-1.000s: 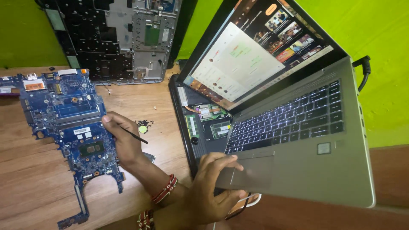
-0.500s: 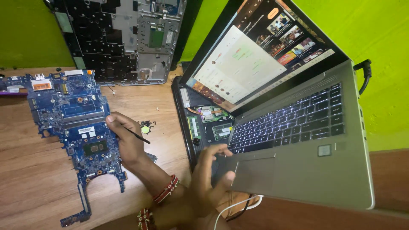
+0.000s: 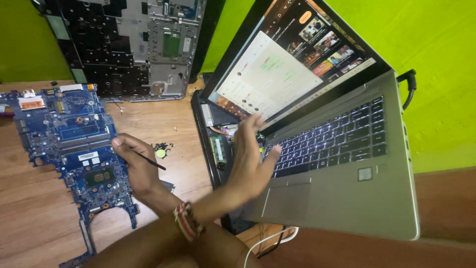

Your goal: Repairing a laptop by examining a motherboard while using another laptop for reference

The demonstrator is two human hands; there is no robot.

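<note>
**Two crossed arms: one hand at the board, one over the laptop**

Blue and crowded with chips and slots, the bare motherboard lies flat near the left edge of the wooden table. The right hand, reaching across under the other arm, rests on the board's right side. Its fingers pinch a thin black tool, whose free end points towards small loose parts just beside the board.

The left hand hovers with spread, blurred fingers over the lit keyboard of a silver laptop. That laptop sits tilted on an opened black laptop base with a green memory stick inside. A stripped keyboard shell leans at the far edge.
</note>
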